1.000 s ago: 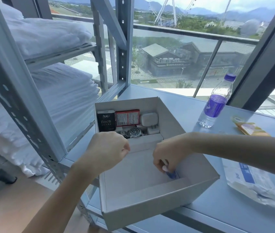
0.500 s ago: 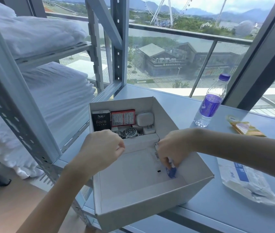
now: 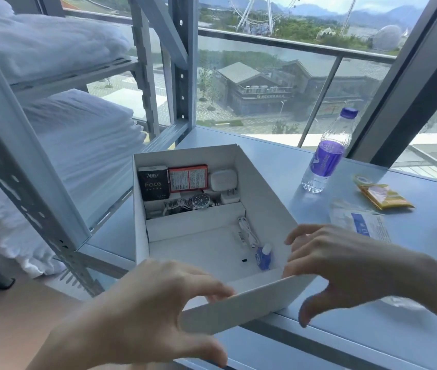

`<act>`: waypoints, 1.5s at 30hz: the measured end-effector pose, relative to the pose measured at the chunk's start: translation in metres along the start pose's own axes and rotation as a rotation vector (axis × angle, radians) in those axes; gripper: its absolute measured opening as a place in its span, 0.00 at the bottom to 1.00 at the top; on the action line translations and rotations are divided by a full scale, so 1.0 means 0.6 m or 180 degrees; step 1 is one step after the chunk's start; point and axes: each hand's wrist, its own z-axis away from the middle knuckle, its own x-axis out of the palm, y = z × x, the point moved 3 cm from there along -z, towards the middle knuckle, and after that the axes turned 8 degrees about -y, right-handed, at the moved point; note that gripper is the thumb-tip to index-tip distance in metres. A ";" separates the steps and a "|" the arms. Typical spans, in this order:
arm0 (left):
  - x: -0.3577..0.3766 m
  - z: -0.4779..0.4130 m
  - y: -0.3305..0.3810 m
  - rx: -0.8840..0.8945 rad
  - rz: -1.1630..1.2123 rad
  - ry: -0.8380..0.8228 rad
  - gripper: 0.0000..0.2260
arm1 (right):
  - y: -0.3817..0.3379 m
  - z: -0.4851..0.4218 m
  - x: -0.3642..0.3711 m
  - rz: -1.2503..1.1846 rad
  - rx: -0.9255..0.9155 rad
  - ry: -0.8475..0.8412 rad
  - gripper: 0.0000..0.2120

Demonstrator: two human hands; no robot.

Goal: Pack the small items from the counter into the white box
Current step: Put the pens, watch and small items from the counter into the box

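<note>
While the box (image 3: 261,188) sat at the counter (image 3: 278,161) edge, left hand (image 3: 158,311) and right hand (image 3: 345,263) flanked its near wall, fingers spread, pinching nothing; likely to steady it. Small bottle (image 3: 264,256) lay inside by the cable (image 3: 248,231); pouch (image 3: 364,222) and packet (image 3: 382,194) sat outside, unpacked.

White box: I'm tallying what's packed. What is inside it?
Far compartment: black Face tissue pack, red packet, white case, plug, wristwatch. Near compartment: white cable, small blue bottle. The near wall of the white box and the fingers cover the nearest strip of floor.
</note>
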 end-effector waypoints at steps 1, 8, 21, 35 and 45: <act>0.002 -0.004 -0.002 0.0084 -0.0194 0.0077 0.21 | 0.001 0.001 0.011 0.0054 0.0068 0.0159 0.24; -0.001 -0.026 -0.025 0.0301 -0.0207 0.0104 0.10 | 0.017 0.008 0.043 -0.0814 0.0969 0.0316 0.09; -0.039 -0.088 -0.069 0.0661 -0.0004 -0.0347 0.08 | 0.010 0.015 0.041 -0.0072 0.0894 0.0929 0.17; -0.004 -0.192 0.078 0.0703 -0.0730 0.0942 0.24 | 0.126 0.200 0.111 -0.0989 0.1700 0.1927 0.16; 0.159 -0.424 0.216 0.0496 -0.0879 0.0261 0.26 | 0.240 0.338 0.251 -0.1196 0.2750 0.1337 0.10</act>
